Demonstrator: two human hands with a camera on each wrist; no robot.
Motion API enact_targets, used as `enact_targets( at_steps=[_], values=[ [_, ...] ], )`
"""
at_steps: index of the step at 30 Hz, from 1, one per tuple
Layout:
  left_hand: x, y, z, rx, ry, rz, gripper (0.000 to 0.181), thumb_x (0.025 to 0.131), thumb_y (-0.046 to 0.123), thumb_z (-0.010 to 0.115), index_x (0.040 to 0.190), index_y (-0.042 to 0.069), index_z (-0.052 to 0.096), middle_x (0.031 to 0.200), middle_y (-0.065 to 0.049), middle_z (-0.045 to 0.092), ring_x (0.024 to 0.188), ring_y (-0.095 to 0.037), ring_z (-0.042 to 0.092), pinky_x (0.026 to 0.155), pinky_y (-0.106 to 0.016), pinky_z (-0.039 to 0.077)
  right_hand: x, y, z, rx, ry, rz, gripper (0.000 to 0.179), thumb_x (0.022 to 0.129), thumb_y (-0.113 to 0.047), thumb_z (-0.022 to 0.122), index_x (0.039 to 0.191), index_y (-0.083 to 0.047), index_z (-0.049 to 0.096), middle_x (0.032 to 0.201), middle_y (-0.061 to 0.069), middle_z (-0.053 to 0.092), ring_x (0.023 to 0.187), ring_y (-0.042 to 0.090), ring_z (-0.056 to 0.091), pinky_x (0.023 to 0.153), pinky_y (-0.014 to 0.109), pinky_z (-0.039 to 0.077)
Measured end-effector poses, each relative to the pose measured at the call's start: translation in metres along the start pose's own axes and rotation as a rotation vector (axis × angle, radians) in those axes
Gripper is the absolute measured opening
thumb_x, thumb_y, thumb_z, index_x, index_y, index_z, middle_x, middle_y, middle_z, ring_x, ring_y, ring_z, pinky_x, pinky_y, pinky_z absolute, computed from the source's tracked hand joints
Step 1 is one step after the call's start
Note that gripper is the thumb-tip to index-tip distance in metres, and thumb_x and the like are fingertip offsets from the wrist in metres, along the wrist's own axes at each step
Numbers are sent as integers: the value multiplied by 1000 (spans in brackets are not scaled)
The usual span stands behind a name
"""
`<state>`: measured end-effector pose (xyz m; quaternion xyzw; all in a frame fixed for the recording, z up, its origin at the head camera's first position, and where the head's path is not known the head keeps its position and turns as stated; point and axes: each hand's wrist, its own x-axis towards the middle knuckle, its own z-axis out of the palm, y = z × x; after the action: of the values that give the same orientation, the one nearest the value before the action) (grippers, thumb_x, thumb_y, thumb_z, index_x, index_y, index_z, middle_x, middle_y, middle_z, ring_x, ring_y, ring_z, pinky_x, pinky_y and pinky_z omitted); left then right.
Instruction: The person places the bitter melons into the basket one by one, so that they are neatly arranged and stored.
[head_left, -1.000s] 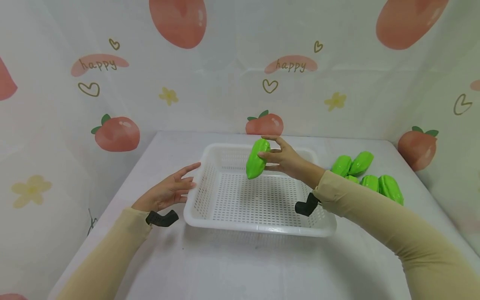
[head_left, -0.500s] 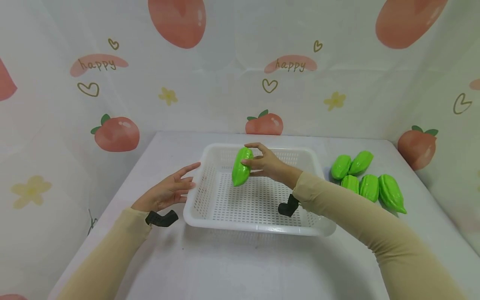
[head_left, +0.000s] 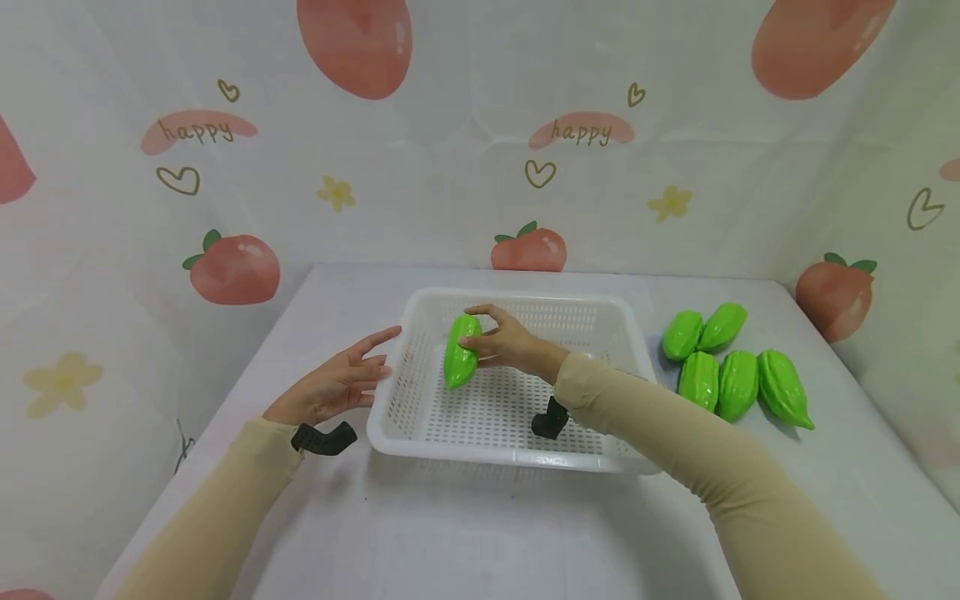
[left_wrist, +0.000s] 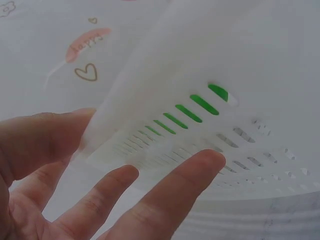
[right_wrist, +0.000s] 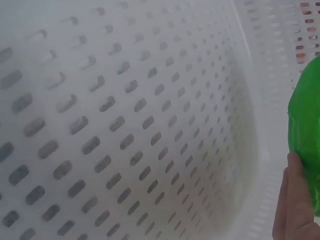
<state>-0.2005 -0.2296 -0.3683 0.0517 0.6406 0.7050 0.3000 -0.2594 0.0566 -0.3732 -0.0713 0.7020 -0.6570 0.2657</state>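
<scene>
My right hand grips a glossy green ribbed fruit with a pointed lower end, between thumb and fingers. It is held inside the left half of a white perforated plastic basket, tip downward. In the right wrist view the fruit shows at the right edge, fingers against it. My left hand lies at the basket's left side with its fingers spread and fairly straight. In the left wrist view, fingertips are at the slotted outer wall, and green shows through the slots.
Several similar green fruits lie on the white-covered table, right of the basket. A white cloth backdrop printed with fruit and hearts hangs behind. Black wrist mounts sit on both cuffs.
My right hand has carried the green fruit left and down, from above the basket's middle into its left half. The left hand and the basket have stayed in place.
</scene>
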Motion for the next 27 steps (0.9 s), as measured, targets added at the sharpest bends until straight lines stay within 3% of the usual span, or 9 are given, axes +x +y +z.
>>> enact_targets(
  at_steps=[7, 14, 20, 27],
  values=[
    [0, -1, 0, 11, 9, -1, 72, 97, 6, 56, 154, 32, 20, 138, -5, 48, 107, -20, 65, 90, -42, 56, 10, 4, 8, -4, -7, 52, 60, 93, -5, 63, 146, -17, 36, 125, 23, 54, 109, 35, 65, 95, 48, 53],
    [1, -1, 0, 27, 5, 1, 73, 97, 8, 58, 154, 32, 20, 139, -4, 47, 107, -20, 65, 90, -42, 56, 21, 8, 10, 24, -58, 83, 60, 93, -1, 61, 146, -15, 36, 117, 19, 60, 91, 24, 68, 94, 48, 53],
    [0, -1, -1, 27, -7, 3, 73, 97, 7, 56, 155, 32, 18, 139, -4, 46, 107, -20, 65, 88, -41, 57, 28, 13, 12, 46, -90, 113, 60, 94, 0, 59, 146, -15, 34, 128, 21, 56, 104, 31, 66, 97, 48, 51],
    [0, 0, 0, 29, -5, 4, 73, 97, 7, 56, 155, 32, 18, 139, -4, 46, 106, -19, 66, 87, -40, 57, 29, 15, 15, 40, -73, 118, 60, 94, -1, 59, 146, -16, 34, 130, 24, 56, 103, 30, 66, 96, 48, 52]
  ],
)
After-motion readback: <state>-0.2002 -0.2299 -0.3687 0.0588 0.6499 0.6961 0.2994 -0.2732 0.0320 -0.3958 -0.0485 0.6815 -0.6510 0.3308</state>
